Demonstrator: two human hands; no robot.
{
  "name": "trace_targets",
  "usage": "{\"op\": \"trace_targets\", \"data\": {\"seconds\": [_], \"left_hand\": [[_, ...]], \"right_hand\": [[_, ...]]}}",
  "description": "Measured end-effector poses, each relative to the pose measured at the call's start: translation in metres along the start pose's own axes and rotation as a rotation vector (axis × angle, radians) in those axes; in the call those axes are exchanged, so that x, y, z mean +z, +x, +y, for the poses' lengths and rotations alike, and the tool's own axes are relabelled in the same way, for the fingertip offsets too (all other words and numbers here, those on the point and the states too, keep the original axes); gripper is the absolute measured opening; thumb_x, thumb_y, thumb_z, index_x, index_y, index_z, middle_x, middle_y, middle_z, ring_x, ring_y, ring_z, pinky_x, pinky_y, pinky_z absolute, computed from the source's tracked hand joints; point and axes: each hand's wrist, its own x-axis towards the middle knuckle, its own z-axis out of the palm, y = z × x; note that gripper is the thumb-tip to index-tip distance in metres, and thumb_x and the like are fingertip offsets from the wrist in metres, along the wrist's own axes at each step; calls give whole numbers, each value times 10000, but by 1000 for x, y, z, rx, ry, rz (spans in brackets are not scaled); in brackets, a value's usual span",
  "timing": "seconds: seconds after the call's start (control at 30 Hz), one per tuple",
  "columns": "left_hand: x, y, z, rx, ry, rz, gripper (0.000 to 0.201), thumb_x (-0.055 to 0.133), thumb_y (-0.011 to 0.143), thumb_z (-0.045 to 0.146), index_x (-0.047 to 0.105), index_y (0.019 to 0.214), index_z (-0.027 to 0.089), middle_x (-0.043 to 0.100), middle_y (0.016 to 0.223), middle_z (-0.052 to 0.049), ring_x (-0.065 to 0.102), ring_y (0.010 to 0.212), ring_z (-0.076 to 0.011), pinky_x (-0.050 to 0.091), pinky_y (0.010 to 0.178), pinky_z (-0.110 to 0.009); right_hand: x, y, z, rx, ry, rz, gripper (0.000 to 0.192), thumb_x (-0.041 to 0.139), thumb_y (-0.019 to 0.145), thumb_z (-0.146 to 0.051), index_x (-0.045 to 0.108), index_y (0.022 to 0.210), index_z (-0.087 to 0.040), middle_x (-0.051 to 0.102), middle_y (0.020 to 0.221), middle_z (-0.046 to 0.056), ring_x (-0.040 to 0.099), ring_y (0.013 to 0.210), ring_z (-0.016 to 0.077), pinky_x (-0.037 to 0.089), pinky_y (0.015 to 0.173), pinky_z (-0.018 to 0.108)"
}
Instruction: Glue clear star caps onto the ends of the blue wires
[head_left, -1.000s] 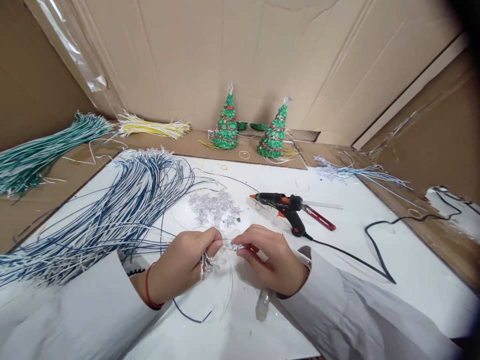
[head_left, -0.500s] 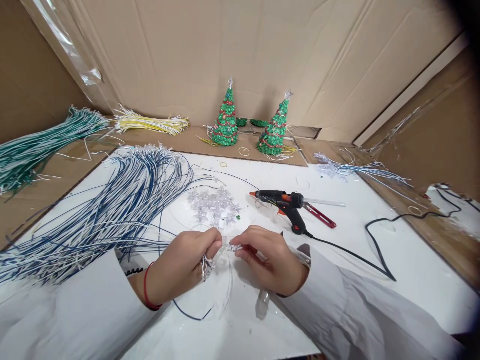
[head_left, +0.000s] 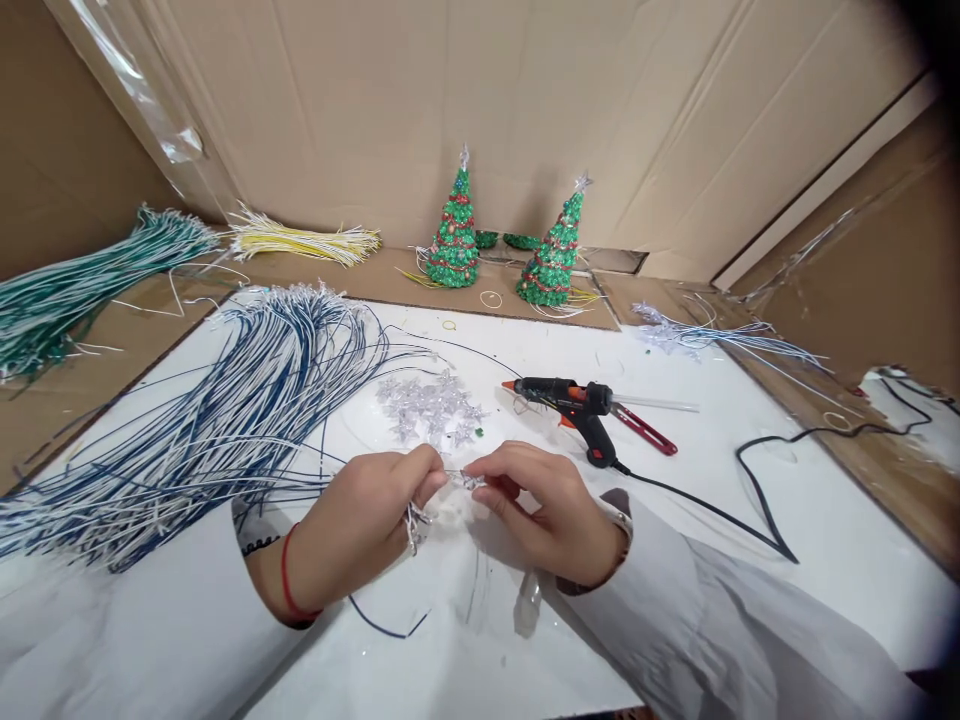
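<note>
Fingers (head_left: 431,483) pinched — clear star (head_left: 471,481)

Wire bundle (head_left: 225,410) left of star pile (head_left: 429,408), glue gun (head_left: 574,402) right, trees (head_left: 455,232) behind (against cardboard).

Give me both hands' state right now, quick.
Left hand: closed, pinching a thin wire with a clear star.
Right hand: closed, pinching another small clear star at its fingertips.
</note>
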Motion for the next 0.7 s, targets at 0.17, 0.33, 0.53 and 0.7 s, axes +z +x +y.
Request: {"op": "trace_targets", "data": {"seconds": [0.17, 0.33, 0.53, 0.7], "left_hand": [[-3, 1, -4, 16, -43, -48, 226, 294, 909, 218, 307, 683, 208, 480, 589, 35, 424, 494, -127, 290, 491, -220], [-5, -1, -5, -17, -163, -65, 99, 321, 900, 202, 408, 851, 211, 528, 642, 45, 477, 542, -116, 330, 525, -202], [-2, -1, -5, 2, -158, -25, 71, 409, 885, 257, 413, 949, 226, 505, 579, 72, 446, 481, -108, 318, 493, -190], [-4, -3, -4, 28, -181, -21, 66, 401, 898, 248, 456, 925, 224, 547, 653, 55, 485, 544, -99, 344, 538, -189]], "right_hand": [[-4, -1, -1, 64, 42, -19, 134, 526, 826, -148, 594, 941, -158, 548, 661, 4, 480, 575, 103, 427, 551, 221], [-3, -3, -1, 114, 67, -8, 134, 544, 810, -147, 603, 929, -159, 526, 645, -10, 462, 567, 96, 408, 545, 216], [-2, -6, 0, 164, 113, 16, 130, 559, 797, -163, 612, 915, -152, 519, 618, -18, 441, 545, 90, 388, 529, 213], [-3, -7, -1, 233, 222, -22, 139, 576, 797, -198, 622, 918, -145, 523, 618, -15, 445, 538, 81, 387, 515, 198]]}}
